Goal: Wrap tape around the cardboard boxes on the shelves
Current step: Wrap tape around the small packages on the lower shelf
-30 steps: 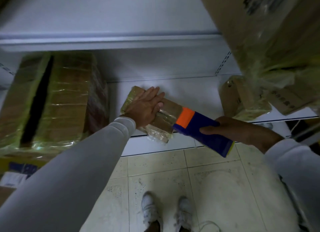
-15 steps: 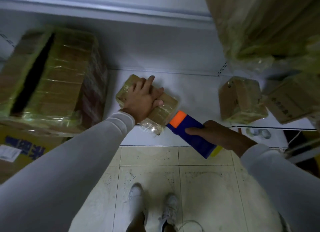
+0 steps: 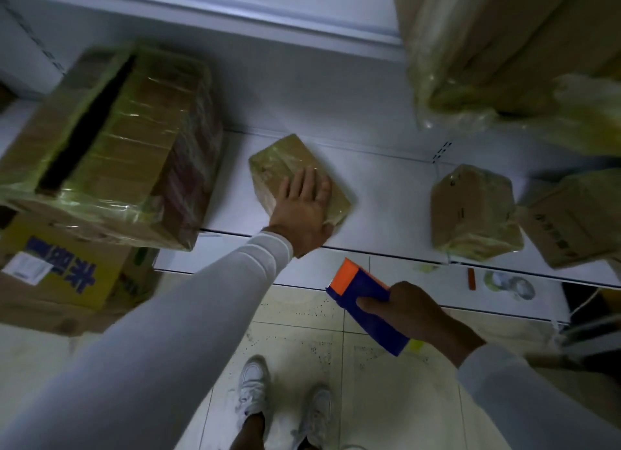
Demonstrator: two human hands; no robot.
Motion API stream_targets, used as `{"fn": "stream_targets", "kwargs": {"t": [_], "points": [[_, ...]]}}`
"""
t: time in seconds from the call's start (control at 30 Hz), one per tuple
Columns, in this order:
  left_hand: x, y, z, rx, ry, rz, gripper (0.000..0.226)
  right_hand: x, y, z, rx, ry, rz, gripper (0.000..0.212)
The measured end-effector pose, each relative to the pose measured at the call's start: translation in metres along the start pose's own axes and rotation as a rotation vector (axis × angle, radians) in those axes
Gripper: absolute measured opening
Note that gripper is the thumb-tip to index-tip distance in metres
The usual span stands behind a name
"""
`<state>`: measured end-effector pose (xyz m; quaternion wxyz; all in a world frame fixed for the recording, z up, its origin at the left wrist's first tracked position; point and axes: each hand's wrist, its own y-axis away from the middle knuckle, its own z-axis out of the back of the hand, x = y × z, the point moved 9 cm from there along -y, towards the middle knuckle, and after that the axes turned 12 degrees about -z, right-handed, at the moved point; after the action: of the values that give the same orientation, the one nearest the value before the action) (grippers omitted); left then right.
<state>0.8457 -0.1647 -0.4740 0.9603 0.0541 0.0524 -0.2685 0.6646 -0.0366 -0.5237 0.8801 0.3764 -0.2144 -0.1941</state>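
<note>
At far left, a large brown cardboard box wrapped in clear yellowish tape (image 3: 111, 143) sits on the white metal shelf (image 3: 386, 194), a dark slot open along its top; beneath its near edge stands a yellow cardboard carton with blue printed characters (image 3: 64, 275) on the floor.

At the centre of the shelf, near its front edge, lies a small flat brown cardboard box wrapped in clear tape (image 3: 285, 160), turned at an angle. The person's left hand (image 3: 304, 211), reaching from a pale grey sleeve (image 3: 188, 318), presses flat on the box's near half, fingers straight and slightly spread, gripping nothing.

Nearer the camera and to the right, over the speckled cream tiled floor (image 3: 302, 345), the right hand (image 3: 415, 310) grips a blue rectangular tape dispenser with an orange end (image 3: 361, 295), fingers curled round its body, the orange end pointing toward the shelf. It hangs apart from the small box, just off the shelf's front edge. A pair of white trainers (image 3: 282, 409) shows on the tiles below.

Further right on the shelf stands a second small tape-wrapped brown cardboard box (image 3: 473, 214), with another brown carton bearing dark print (image 3: 571, 221) beside it. On the lower shelf ledge lie an orange stick-like item (image 3: 471, 279) and a clear tape roll (image 3: 510, 285). At upper right looms a big cardboard box in loose yellowish film (image 3: 504, 46).
</note>
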Motion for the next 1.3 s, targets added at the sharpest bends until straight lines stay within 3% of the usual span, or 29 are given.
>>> {"fn": "stream_targets", "kwargs": {"t": [0.13, 0.53, 0.67, 0.73, 0.8, 0.93, 1.07, 1.3], "points": [[0.000, -0.002, -0.001, 0.104, 0.141, -0.254, 0.096, -0.005, 0.014, 0.016, 0.017, -0.055, 0.058, 0.045], [0.002, 0.016, 0.023, 0.020, 0.121, -0.365, 0.100, 0.010, 0.050, 0.037, -0.004, -0.149, 0.186, 0.035], [0.009, 0.052, 0.054, -0.260, 0.339, -0.261, 0.051, 0.026, 0.063, 0.034, 0.005, -0.167, 0.214, 0.039], [0.018, 0.071, 0.053, -0.323, 0.508, -0.150, 0.036, 0.035, 0.067, 0.035, -0.011, -0.199, 0.228, 0.038], [0.022, 0.084, 0.042, -0.263, 0.825, -0.044, 0.026, 0.045, 0.073, 0.031, 0.001, -0.213, 0.251, 0.036], [0.009, 0.098, 0.018, 0.021, 1.364, 0.136, 0.021, 0.060, 0.084, 0.017, 0.081, -0.236, 0.292, 0.032], [0.004, 0.103, 0.010, 0.154, 1.419, 0.068, 0.026, 0.067, 0.087, 0.010, 0.108, -0.271, 0.288, 0.033], [0.006, 0.107, 0.003, 0.105, 1.522, 0.127, 0.018, 0.073, 0.079, 0.017, 0.160, -0.241, 0.305, 0.022]]}}
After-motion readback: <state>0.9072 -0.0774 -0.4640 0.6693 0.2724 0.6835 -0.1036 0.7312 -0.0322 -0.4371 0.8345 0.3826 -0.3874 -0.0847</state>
